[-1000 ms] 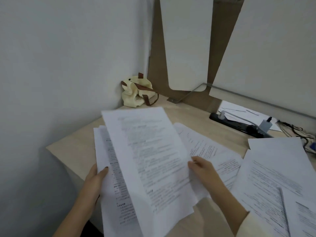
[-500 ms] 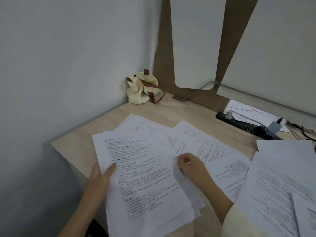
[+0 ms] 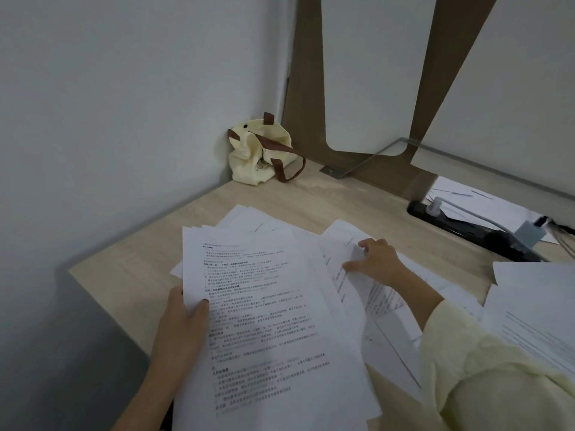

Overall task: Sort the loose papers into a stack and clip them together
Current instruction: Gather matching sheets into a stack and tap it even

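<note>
A loose stack of printed white sheets (image 3: 264,306) lies over the near left corner of the wooden desk (image 3: 130,275). My left hand (image 3: 183,325) grips the stack's left edge, thumb on top of the printed page. To the right, my right hand (image 3: 376,259) pinches the edge of another printed sheet (image 3: 348,241) that lies beside the stack. More printed papers (image 3: 535,306) are spread over the right side of the desk. No clip is visible.
A cream cloth bag (image 3: 258,150) with brown straps sits in the far corner against the wall. A black power strip (image 3: 466,228) with plugs and cables lies at the back right, with papers behind it. White panels lean at the back.
The top sheet, held up a second ago, now lies flat on the stack. My right hand has left it and moved right and farther back onto another sheet.
</note>
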`<state>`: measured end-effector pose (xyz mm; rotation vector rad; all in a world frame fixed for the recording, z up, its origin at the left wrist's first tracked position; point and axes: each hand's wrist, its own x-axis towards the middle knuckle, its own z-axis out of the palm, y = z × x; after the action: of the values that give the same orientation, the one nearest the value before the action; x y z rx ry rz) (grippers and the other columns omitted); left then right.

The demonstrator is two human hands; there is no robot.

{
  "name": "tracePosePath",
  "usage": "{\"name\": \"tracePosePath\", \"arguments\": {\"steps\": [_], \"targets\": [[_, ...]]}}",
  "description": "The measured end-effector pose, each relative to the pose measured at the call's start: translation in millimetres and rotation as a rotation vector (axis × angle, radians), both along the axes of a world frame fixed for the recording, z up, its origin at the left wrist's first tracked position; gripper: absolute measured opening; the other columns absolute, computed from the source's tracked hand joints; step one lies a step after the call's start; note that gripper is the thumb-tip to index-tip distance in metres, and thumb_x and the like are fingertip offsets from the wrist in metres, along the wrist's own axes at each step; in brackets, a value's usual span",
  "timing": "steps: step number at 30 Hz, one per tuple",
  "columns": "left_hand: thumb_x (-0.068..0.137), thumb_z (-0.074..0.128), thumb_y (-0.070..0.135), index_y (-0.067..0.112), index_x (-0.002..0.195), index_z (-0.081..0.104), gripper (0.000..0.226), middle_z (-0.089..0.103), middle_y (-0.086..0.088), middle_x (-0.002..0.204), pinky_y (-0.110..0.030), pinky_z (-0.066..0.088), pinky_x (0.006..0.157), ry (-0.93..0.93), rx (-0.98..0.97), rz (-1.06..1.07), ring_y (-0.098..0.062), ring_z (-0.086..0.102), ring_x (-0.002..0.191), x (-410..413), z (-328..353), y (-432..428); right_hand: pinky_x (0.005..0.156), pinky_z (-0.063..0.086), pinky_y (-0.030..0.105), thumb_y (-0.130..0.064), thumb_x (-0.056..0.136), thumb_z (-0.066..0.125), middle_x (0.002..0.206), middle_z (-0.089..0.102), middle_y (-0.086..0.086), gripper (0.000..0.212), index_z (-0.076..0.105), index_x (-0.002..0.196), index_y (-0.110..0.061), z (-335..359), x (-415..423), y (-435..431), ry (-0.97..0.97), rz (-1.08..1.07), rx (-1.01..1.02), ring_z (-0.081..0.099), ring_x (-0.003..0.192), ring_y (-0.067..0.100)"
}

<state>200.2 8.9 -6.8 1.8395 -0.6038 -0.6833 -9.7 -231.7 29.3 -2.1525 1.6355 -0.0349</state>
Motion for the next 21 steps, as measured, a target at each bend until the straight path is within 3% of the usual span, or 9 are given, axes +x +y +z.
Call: {"name": "tracePosePath", "arguments": {"steps": [4, 8, 10, 12, 17, 19, 21], "targets": [[0.094, 0.045, 0.019, 0.016, 0.119, 0.043, 0.025, 0.057, -0.003, 0.104, -0.035, 0.041, 0.075, -0.005, 0.003, 0.008, -0.022, 0.057, 0.091, -0.3, -0.8, -2.1, 0.094, 0.040, 0.035, -0.040, 0.077, 0.069, 0.118, 0.048, 0.008, 0.060, 0.045, 0.125, -0.013, -1.6, 2.8, -10.4, -0.015, 0.015, 0.080, 0.043, 0.117, 0.027], [0.094, 0.046, 0.018, 0.016, 0.119, 0.044, 0.025, 0.059, 0.001, 0.098, -0.033, 0.040, 0.069, -0.002, 0.000, 0.008, -0.017, 0.058, 0.085, 0.1, -1.4, -3.0, 0.062, 0.036, 0.023, -0.030, 0.083, 0.064, 0.086, 0.049, 0.001, 0.023, 0.050, 0.090, -0.012, -1.9, 7.6, -7.6, -0.069, 0.096, 0.085, 0.049, 0.085, 0.021], [0.095, 0.045, 0.018, 0.017, 0.117, 0.044, 0.023, 0.057, 0.006, 0.094, -0.030, 0.039, 0.063, 0.001, -0.007, 0.008, -0.009, 0.055, 0.081, 0.6, -0.3, -2.3, 0.054, 0.031, 0.020, -0.022, 0.086, 0.059, 0.087, 0.051, 0.005, 0.014, 0.049, 0.088, -0.012, -0.9, 7.7, -4.2, -0.163, 0.099, 0.021, 0.047, 0.078, 0.020], [0.095, 0.045, 0.017, 0.017, 0.119, 0.044, 0.025, 0.057, 0.003, 0.100, -0.028, 0.038, 0.064, 0.024, -0.028, 0.012, -0.012, 0.055, 0.084, -0.9, 1.8, -1.3, 0.053, 0.034, 0.021, -0.017, 0.090, 0.052, 0.092, 0.053, 0.007, 0.007, 0.051, 0.095, -0.012, 8.0, 1.8, -0.8, -0.269, 0.035, -0.072, 0.049, 0.078, 0.021], [0.095, 0.044, 0.018, 0.013, 0.122, 0.045, 0.028, 0.057, -0.005, 0.113, -0.034, 0.039, 0.074, 0.103, -0.060, 0.026, -0.023, 0.054, 0.100, -17.5, 3.4, -4.5, 0.063, 0.036, 0.028, -0.015, 0.095, 0.040, 0.098, 0.052, 0.011, 0.029, 0.048, 0.120, -0.002, 49.2, -42.6, 8.7, -0.580, -0.276, -0.356, 0.048, 0.082, 0.022], [0.095, 0.044, 0.016, 0.010, 0.124, 0.045, 0.030, 0.055, -0.004, 0.114, -0.032, 0.038, 0.074, 0.142, -0.096, 0.023, -0.022, 0.052, 0.101, -29.1, 4.5, -9.5, 0.069, 0.038, 0.032, -0.016, 0.095, 0.038, 0.092, 0.051, 0.010, 0.025, 0.048, 0.116, -0.005, 68.0, -66.3, 15.4, -0.695, -0.414, -0.418, 0.047, 0.081, 0.023], [0.095, 0.043, 0.015, 0.009, 0.126, 0.043, 0.031, 0.052, -0.004, 0.115, -0.034, 0.038, 0.081, 0.168, -0.133, 0.014, -0.023, 0.051, 0.105, -41.0, 8.2, -17.1, 0.065, 0.036, 0.030, -0.015, 0.092, 0.038, 0.079, 0.046, 0.007, 0.014, 0.046, 0.100, -0.008, 83.0, -91.1, 23.8, -0.813, -0.522, -0.456, 0.044, 0.072, 0.022]]}}
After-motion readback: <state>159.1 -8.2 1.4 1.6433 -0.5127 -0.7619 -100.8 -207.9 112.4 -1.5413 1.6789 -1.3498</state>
